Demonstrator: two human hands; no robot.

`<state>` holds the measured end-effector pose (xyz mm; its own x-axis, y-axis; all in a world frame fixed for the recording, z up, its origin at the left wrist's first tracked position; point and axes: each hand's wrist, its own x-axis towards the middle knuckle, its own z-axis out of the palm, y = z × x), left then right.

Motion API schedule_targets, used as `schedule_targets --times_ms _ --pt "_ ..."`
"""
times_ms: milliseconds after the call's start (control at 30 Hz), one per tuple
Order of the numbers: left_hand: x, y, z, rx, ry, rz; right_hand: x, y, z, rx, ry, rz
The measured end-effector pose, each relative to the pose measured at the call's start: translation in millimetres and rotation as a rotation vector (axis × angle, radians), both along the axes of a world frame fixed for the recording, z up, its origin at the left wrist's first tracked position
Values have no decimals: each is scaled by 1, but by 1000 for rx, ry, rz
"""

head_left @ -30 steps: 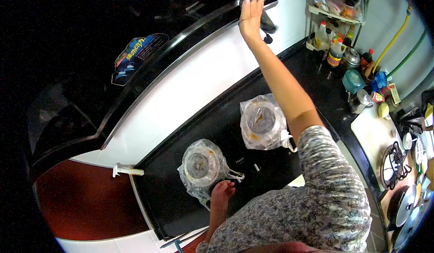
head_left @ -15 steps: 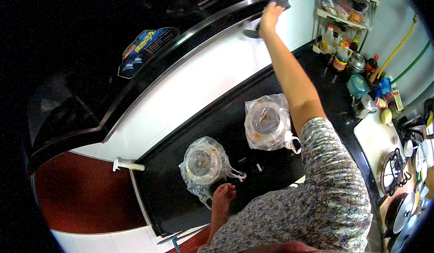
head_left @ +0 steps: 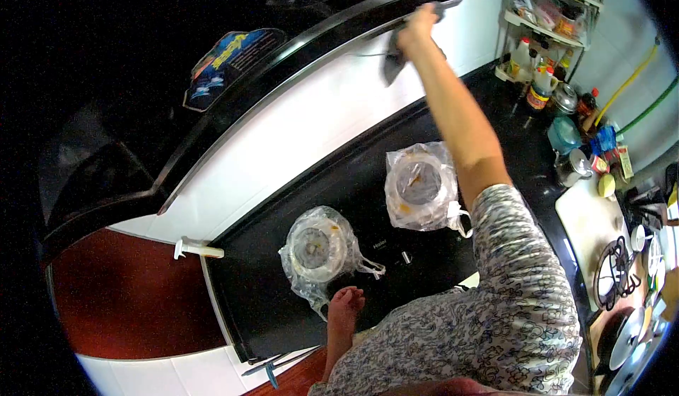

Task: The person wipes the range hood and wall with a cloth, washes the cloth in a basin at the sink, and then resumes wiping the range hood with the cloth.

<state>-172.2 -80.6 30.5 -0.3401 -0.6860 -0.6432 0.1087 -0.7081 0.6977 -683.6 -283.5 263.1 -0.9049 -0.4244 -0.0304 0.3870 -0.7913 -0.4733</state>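
My right hand [head_left: 417,29] is raised at the lower edge of a black range hood [head_left: 297,49], its fingers closed around a dark grey cloth [head_left: 393,65]. The cloth hangs down against the white tiled wall and is smeared by motion. Low in front of the black stove top [head_left: 262,318], my left hand [head_left: 346,302] is curled closed with nothing visible in it. Just beyond it, a clear plastic bag [head_left: 303,283] covers the left burner. Another plastic bag [head_left: 403,215] covers the right burner, below my right forearm.
A white-handled spray nozzle [head_left: 201,251] lies at the stove's left edge. Bottles and jars crowd a corner rack [head_left: 548,31] at the right. Nearby are a metal pot [head_left: 573,168], a white cutting board [head_left: 583,219] and a black wire stand [head_left: 614,272].
My right hand has shifted slightly left and down along the hood edge, and the cloth now hangs lower. My left hand stays about where it was. The view has tilted a little.
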Motion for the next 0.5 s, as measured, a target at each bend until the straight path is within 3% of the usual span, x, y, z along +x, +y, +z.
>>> schedule_targets --times_ms 67,167,200,233,300,333,367,400,467,500 --pt "3 1 0 -13 5 29 -33 -6 -8 -136 2 -13" --pt "16 12 -15 -228 -56 -93 -6 -34 -8 190 114 -478" --pt "19 16 -16 -219 -56 -89 9 -43 -13 240 197 -513" --pt "22 19 -17 -209 -56 -84 31 -53 -24 425 433 -632" --pt "22 22 -10 38 14 44 111 -39 -14 468 513 -506" --pt "19 21 -4 26 -37 12 131 -32 -21 607 765 -397" --pt "15 18 3 12 -84 -18 156 -22 -13 455 670 -385" --pt "12 14 7 -2 -132 -47 154 -30 -15 462 634 -477" --pt "12 4 1 -11 -43 -47 119 -21 -19 651 847 -543" --pt "12 -1 -2 -17 3 -43 93 -20 -14 631 779 -647"
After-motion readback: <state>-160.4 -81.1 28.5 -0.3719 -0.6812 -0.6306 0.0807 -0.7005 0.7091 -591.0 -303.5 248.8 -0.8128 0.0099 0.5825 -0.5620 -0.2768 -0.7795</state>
